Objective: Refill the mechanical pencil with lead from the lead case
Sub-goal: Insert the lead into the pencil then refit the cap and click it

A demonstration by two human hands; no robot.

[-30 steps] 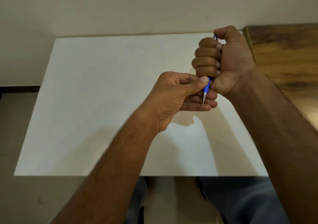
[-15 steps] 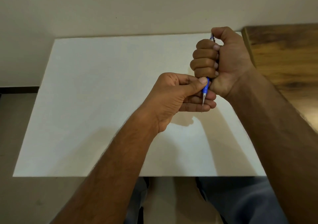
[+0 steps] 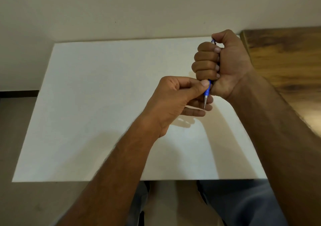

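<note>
A blue mechanical pencil [image 3: 207, 92] with a silver tip stands nearly upright, tip down, above the white table [image 3: 97, 104]. My right hand [image 3: 220, 64] is a closed fist around its barrel, thumb bent over the top end. My left hand [image 3: 175, 100] sits just below and left, its thumb and forefinger pinching the blue grip section near the tip, the other fingers curled under the point. Most of the barrel is hidden inside the fist. I cannot see the lead case or any loose lead.
A dark wooden surface [image 3: 286, 60] adjoins the white table at the right. A beige wall rises behind the table. My legs in grey-blue trousers [image 3: 243, 205] show below the table's near edge.
Both hands and the pencil have stayed almost in place. My left hand's lower fingers have spread slightly apart under the tip.
</note>
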